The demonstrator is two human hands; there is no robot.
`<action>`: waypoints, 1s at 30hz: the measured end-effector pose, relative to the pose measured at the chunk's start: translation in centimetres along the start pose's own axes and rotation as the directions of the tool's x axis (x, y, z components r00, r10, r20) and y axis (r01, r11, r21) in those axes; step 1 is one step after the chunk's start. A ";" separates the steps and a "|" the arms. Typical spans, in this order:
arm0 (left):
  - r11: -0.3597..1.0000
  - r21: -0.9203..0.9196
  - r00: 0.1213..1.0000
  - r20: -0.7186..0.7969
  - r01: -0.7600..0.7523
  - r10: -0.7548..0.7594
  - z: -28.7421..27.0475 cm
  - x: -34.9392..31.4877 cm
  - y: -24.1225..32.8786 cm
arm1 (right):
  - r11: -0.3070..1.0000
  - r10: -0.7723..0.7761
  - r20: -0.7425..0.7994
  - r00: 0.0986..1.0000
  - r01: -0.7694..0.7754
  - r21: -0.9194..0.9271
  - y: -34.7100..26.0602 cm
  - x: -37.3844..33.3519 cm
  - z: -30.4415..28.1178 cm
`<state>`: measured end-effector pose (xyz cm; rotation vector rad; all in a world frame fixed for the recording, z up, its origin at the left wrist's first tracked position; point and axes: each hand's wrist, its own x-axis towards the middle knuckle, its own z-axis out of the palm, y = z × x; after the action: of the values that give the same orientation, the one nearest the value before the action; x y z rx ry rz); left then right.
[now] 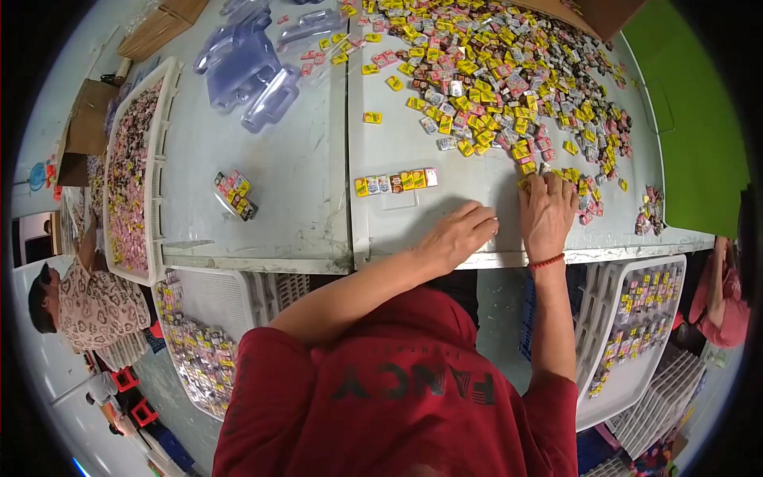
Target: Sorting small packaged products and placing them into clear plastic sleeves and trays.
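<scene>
A big heap of small block-shaped packs [485, 95] in yellow, pink, white and brown spreads over the table's far right part. My right hand [548, 211], a red bracelet at its wrist, reaches to the heap's near edge. Its fingers are bent down together onto several packs, and the fingertips are partly hidden. Nearer the table's front edge, my left hand [459, 237] hovers with curled fingers. Whatever it holds, if anything, is hidden. To its upper left, a neat row of packs [396, 182] lies lined up side by side on the white table.
Clear plastic trays [250, 71] are stacked at the far left, and a small wrapped bundle [235, 195] lies nearer. A white crate [163, 103] of packs stands along the left edge. More crates [636, 334] sit below the table. Other people [99, 310] are at both sides.
</scene>
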<state>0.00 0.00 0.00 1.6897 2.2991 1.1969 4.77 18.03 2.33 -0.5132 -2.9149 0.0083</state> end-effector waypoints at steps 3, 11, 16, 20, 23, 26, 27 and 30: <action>1.000 -0.004 0.992 -0.126 -0.001 0.000 -3.6 -2.7 0.0 | 1.000 -0.007 -0.131 0.991 0.009 0.015 -1.2 -1.4 0.4; 0.973 0.207 0.976 -0.208 0.099 -0.056 -9.4 -6.3 -4.0 | 0.989 -0.046 -0.293 0.955 0.085 0.120 -3.8 -1.7 0.0; 0.975 0.212 0.977 -0.213 0.074 -0.028 -8.4 -7.1 -5.2 | 0.868 -0.073 -0.247 0.966 0.183 0.462 -10.6 -2.1 -0.2; 0.981 0.182 0.967 -0.254 0.063 -0.015 -8.2 -7.0 -5.7 | 0.796 -0.065 -0.203 0.977 0.174 0.580 -13.2 -2.2 0.7; 0.973 0.027 0.913 -0.354 0.227 -0.203 -8.0 -7.1 -5.1 | 0.805 -0.066 -0.171 0.983 0.154 0.573 -13.5 -2.2 0.9; 0.969 0.066 0.917 -0.343 0.239 -0.203 -8.2 -7.5 -5.5 | 0.815 -0.071 -0.145 0.987 0.141 0.561 -13.6 -2.3 0.7; 0.969 0.065 0.917 -0.343 0.240 -0.204 -8.2 -7.6 -5.7 | 0.812 -0.065 -0.158 0.985 0.144 0.565 -13.7 -2.3 0.7; 0.979 0.150 0.942 -0.325 0.137 -0.082 -8.1 -8.0 -6.3 | 0.816 -0.047 -0.195 0.980 0.150 0.558 -14.1 -2.4 0.8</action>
<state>-5.45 -11.75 -1.23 1.4815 2.7157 1.3732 2.11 3.92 1.67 -0.2374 -2.5713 0.7618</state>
